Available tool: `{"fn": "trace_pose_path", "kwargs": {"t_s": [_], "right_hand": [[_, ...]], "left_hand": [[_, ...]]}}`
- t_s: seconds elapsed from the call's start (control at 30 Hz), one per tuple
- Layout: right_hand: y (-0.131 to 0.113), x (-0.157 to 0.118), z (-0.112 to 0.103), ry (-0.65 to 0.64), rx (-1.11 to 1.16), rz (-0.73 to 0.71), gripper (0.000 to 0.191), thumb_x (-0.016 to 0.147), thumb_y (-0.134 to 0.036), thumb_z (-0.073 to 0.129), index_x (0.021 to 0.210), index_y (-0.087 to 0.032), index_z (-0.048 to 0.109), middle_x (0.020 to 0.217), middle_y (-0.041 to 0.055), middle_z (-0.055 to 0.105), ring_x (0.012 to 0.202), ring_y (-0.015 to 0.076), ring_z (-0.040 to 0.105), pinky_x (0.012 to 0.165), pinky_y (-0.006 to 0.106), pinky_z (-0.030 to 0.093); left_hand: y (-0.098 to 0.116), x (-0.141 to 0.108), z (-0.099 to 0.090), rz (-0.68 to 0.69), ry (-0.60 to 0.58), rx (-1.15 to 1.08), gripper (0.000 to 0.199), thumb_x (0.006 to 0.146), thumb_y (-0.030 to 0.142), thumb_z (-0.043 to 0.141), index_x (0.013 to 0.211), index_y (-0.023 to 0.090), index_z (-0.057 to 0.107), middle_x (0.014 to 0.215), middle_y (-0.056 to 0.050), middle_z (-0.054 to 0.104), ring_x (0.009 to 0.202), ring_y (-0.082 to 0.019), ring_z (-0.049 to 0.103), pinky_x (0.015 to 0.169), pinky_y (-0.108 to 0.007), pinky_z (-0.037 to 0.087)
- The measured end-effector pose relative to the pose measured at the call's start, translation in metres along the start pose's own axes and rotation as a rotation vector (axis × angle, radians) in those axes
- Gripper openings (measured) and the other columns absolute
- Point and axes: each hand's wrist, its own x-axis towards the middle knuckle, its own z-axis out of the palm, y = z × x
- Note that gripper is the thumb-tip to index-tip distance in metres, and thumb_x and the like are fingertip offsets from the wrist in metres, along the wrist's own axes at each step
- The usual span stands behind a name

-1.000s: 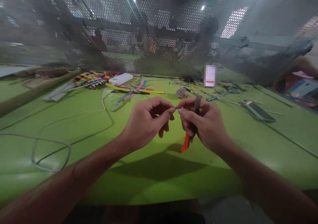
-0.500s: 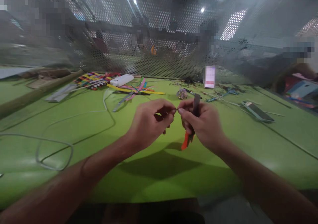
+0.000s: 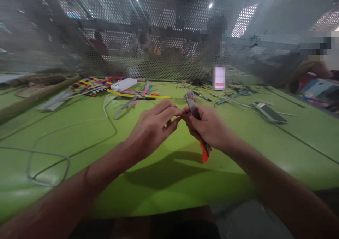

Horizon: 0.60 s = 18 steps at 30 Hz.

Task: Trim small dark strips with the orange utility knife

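Over the middle of the table, my left hand (image 3: pixel 150 127) is closed in a pinch, its fingertips meeting those of my right hand (image 3: pixel 208 124). Whatever lies between the fingertips is too small to make out. My right hand is wrapped round what looks like a knife (image 3: pixel 194 108), its flat grey blade slanting up and left above the fist. The orange and black handle (image 3: pixel 204 151) sticks out below the palm. Just beyond the blade sits a small tangled ball (image 3: pixel 189 96), partly covered by it.
Coloured strips (image 3: pixel 141 96) lie crossed behind my left hand, near a woven piece (image 3: pixel 90 85) and a white device (image 3: pixel 124 84). A pale cable (image 3: pixel 106 108) loops at left. One phone (image 3: pixel 270 112) lies at right; a lit phone (image 3: pixel 219 78) stands by the mesh screen (image 3: pixel 169 62).
The knife has tilted, its blade now leaning left and its handle swinging right. My hands have come closer together, and the view has shifted slightly.
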Motion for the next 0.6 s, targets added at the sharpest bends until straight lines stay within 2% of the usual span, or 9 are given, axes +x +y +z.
{"fn": "trace_pose_path", "kwargs": {"t_s": [0.17, 0.37, 0.47, 0.6], "right_hand": [[-0.0014, 0.0009, -0.004, -0.038, -0.109, 0.0, 0.03, 0.097, -0.026, 0.065, 0.073, -0.021, 0.049, 0.049, -0.008, 0.043, 0.039, 0.0069, 0.038, 0.037, 0.02, 0.028], [-0.0007, 0.0044, -0.0068, -0.147, -0.236, 0.009, 0.034, 0.096, -0.023, 0.063, 0.066, -0.021, 0.047, 0.048, -0.007, 0.044, 0.039, 0.007, 0.039, 0.038, 0.021, 0.029], [-0.0011, 0.0057, -0.007, -0.152, -0.212, 0.019, 0.035, 0.095, -0.024, 0.066, 0.066, -0.021, 0.048, 0.048, -0.0069, 0.045, 0.039, 0.0072, 0.039, 0.038, 0.021, 0.03], [-0.0003, 0.0063, -0.0075, -0.15, -0.092, 0.08, 0.036, 0.095, -0.03, 0.069, 0.067, -0.021, 0.05, 0.047, -0.006, 0.046, 0.038, 0.0075, 0.039, 0.037, 0.022, 0.028]], "left_hand": [[-0.0011, -0.0006, -0.0003, 0.039, -0.11, 0.069, 0.016, 0.103, 0.018, 0.055, 0.094, 0.017, 0.068, 0.091, -0.006, 0.069, 0.073, -0.013, 0.063, 0.067, -0.024, 0.05], [-0.002, -0.0008, -0.0002, 0.043, -0.269, 0.067, 0.014, 0.096, 0.007, 0.056, 0.095, 0.016, 0.066, 0.094, -0.006, 0.069, 0.069, -0.012, 0.059, 0.063, -0.024, 0.045], [-0.0026, -0.0008, 0.0011, 0.022, -0.275, 0.036, 0.015, 0.094, 0.005, 0.055, 0.095, 0.016, 0.066, 0.096, -0.007, 0.069, 0.071, -0.012, 0.06, 0.064, -0.024, 0.047], [-0.0035, -0.0016, 0.0036, -0.042, -0.216, -0.056, 0.014, 0.091, 0.005, 0.058, 0.091, 0.017, 0.065, 0.088, -0.003, 0.064, 0.067, -0.01, 0.059, 0.061, -0.021, 0.048]]}}
